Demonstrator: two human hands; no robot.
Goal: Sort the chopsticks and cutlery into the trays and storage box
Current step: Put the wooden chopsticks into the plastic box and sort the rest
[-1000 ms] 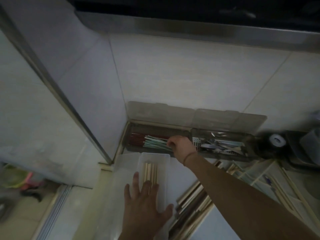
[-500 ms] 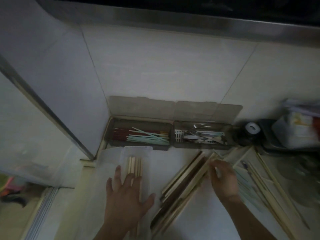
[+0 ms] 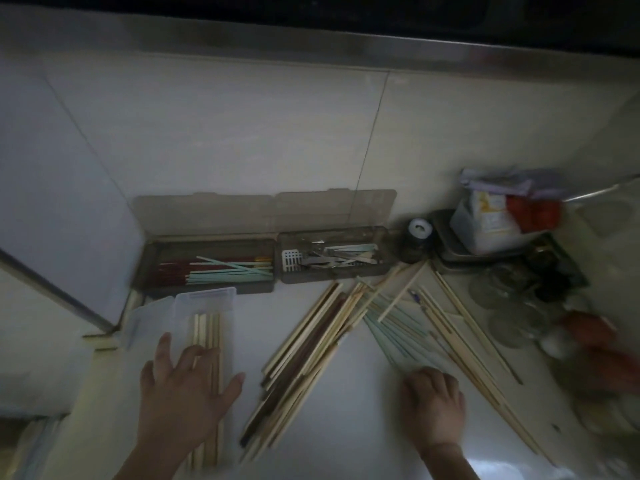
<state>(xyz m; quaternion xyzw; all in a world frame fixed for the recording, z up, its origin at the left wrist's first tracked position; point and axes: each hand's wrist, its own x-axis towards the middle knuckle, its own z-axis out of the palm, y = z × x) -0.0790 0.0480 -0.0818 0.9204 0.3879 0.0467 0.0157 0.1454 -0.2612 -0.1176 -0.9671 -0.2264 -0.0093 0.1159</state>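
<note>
My left hand point(image 3: 183, 386) lies spread flat on pale wooden chopsticks point(image 3: 207, 341) in the clear plastic storage box point(image 3: 204, 299). My right hand point(image 3: 433, 400) curls over the near ends of light green chopsticks point(image 3: 391, 327); its grip is blurred. Bare white counter point(image 3: 356, 393) lies between. Dim smoky lidded trays point(image 3: 266, 261) line the far tiled wall point(image 3: 242, 133).

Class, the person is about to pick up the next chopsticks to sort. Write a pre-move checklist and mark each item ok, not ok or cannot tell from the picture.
1. Clear storage box held steady: ok, left hand rests flat on the wooden chopsticks in it.
2. Right hand at the mint-green chopsticks: ok, at their near ends.
3. Right hand's grip secured: cannot tell, blurred.
4. Left brown tray open: ok, lid up.
5. Right cutlery tray open: ok.
6. Loose chopsticks separated by kind: not ok, the pile is mixed.
</note>
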